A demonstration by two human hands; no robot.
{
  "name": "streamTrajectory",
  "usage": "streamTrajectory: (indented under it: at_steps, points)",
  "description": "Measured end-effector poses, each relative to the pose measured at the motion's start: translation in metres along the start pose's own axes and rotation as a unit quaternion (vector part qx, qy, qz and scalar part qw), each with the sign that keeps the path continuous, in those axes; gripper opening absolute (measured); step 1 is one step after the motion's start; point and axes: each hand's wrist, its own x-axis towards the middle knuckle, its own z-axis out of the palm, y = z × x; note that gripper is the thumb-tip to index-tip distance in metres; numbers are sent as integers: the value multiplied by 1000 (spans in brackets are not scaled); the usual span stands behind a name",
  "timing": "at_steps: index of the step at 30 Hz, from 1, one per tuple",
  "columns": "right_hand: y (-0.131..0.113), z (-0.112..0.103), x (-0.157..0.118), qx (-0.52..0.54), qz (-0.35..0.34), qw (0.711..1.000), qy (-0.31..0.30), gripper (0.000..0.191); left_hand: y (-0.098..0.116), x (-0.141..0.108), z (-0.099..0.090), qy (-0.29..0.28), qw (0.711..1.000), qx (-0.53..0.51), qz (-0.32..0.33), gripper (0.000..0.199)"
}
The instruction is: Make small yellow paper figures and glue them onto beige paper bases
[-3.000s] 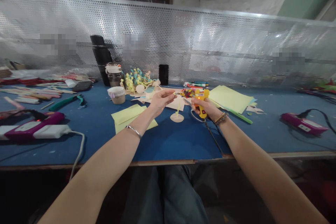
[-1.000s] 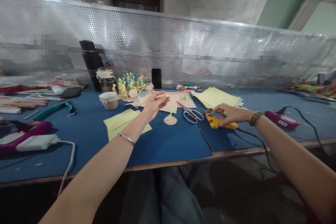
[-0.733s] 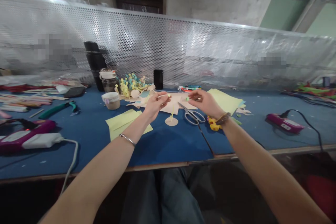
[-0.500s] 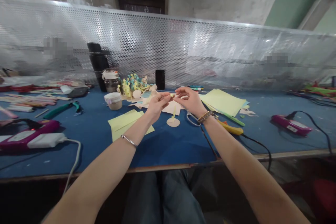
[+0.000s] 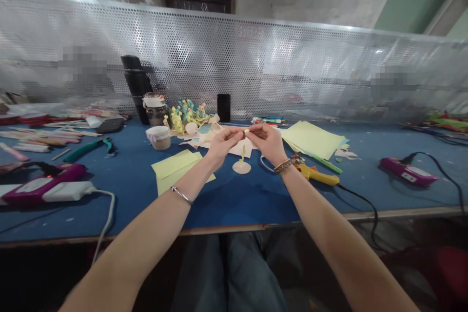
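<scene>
Blue tabletop lies below the grip. Left hand and right hand pinch a yellow piece. Rightward power-strip label: unreadable.

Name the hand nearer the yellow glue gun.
Right. The right hand is to the left of the yellow glue gun; the left hand is farther left.

No legible lettering, at least at this size.

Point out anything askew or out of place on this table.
The black bottle leans left while the phone stands upright, though lens distortion may exaggerate it. The glue gun trails its cord over the table edge. I see no spill.
</scene>
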Motion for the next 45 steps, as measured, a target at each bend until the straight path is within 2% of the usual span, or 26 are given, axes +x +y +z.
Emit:
streamTrajectory:
  at_steps: [6,9,13,20,31,45]
  points:
    - [10,-16,-3,59,36,995,70,27,-4,-2,0,18,993,105,57,23]
    - [12,-22,-5,89,74,989,87,30,-7,-3,0,2,984,168,51,23]
    - [12,-22,-7,118,107,983,86,30,-7,-4,1,-7,974,224,35,26]
    - [18,-18,-7,106,118,985,71,30,-5,-4,-3,-16,954,296,48,22]
    - [17,-18,-7,95,105,989,45,29,-11,-4,-9,-18,942,328,67,28]
    - [13,-18,-13,65,108,991,35,32,-18,-7,-9,-17,950,305,70,32]
